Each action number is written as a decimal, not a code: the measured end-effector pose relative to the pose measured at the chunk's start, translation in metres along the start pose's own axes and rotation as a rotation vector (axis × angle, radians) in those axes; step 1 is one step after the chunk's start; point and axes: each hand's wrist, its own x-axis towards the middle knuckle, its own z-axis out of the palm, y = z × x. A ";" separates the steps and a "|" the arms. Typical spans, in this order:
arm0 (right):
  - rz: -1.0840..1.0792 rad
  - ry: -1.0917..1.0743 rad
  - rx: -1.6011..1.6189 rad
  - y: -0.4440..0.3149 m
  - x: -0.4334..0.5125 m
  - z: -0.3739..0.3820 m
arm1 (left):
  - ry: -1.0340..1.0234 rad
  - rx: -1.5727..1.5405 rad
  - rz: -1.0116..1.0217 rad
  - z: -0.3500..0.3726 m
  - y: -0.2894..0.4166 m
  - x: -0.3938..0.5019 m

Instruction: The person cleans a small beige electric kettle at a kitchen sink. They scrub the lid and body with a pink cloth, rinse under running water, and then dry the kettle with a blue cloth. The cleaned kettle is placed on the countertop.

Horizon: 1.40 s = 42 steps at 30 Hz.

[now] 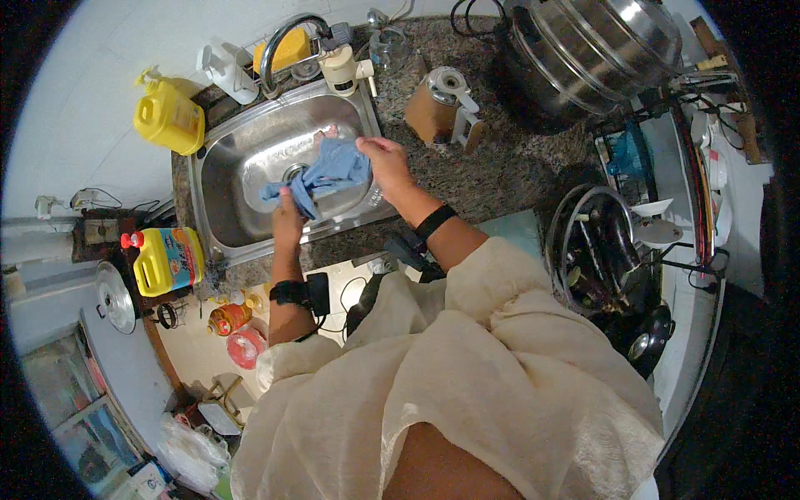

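Note:
A blue cloth (pixel 337 165) is stretched, partly twisted, between my two hands above a stainless steel sink (pixel 231 215). My left hand (pixel 287 220) grips its lower left part near the sink's front rim. At the cloth's upper right corner, my right hand (pixel 386 164) pinches the fabric close to the right rim. Part of the drain (pixel 294 170) shows behind the cloth. Something small and pinkish (pixel 326 133) lies in the basin beyond the cloth; I cannot tell what it is. Over the back edge arches a chrome faucet (pixel 270 59) with a cream-coloured attachment (pixel 340 70).
Yellow jugs (pixel 169 119) (pixel 169 261) and a white bottle (pixel 226 74) stand around the sink. To the right are a brown jug with a white handle (pixel 434 109), a large steel steamer pot (pixel 587 56) and a bowl of eggplants (pixel 597 250). A granite counter (pixel 531 159) runs between them.

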 end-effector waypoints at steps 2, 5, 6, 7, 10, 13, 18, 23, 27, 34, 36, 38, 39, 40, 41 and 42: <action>0.172 0.007 0.053 -0.008 -0.008 -0.003 | 0.029 -0.639 0.008 0.004 0.009 -0.015; 0.150 -0.036 -0.207 -0.026 -0.022 -0.004 | -0.153 -0.698 0.026 0.007 0.034 -0.038; 0.213 -0.071 -0.182 -0.034 -0.025 -0.007 | -0.281 -0.743 -0.056 0.011 0.044 -0.040; 0.275 -0.102 -0.157 -0.044 -0.028 -0.008 | -0.318 -0.787 -0.007 0.018 0.052 -0.043; 0.247 -0.407 0.330 -0.074 -0.034 -0.020 | -0.032 -0.949 -0.096 0.040 0.056 -0.057; 0.105 -0.586 0.177 -0.092 -0.036 -0.012 | 0.175 -0.783 -0.188 0.068 0.037 -0.073; 0.003 -0.908 -0.367 -0.087 -0.053 0.010 | -0.149 -0.975 -0.018 0.107 0.016 -0.077; -0.584 -0.858 -0.725 -0.089 -0.068 -0.004 | -0.162 -1.180 0.073 0.123 0.026 -0.091; -0.931 -0.172 -0.433 -0.097 -0.051 -0.060 | -0.525 -1.324 0.117 0.137 0.036 -0.073; -0.466 0.481 -0.331 -0.075 0.006 -0.159 | -0.507 -1.148 0.282 0.251 0.068 -0.020; -0.288 0.435 -0.298 -0.065 0.016 -0.170 | -0.021 -0.877 0.249 0.300 0.068 -0.028; -0.137 0.328 -0.140 -0.058 0.026 -0.175 | 0.272 -0.158 0.745 0.329 0.065 -0.027; -0.226 0.156 -0.163 -0.053 0.025 -0.176 | 0.406 0.245 0.998 0.335 0.061 -0.023; -0.164 0.180 -0.147 -0.053 0.028 -0.179 | 0.344 0.225 0.949 0.335 0.056 -0.019; -0.091 0.148 -0.146 -0.052 0.030 -0.182 | 0.305 0.255 0.872 0.333 0.050 -0.013; -0.114 0.074 -0.109 -0.054 0.033 -0.186 | 0.259 0.293 0.792 0.329 0.045 -0.007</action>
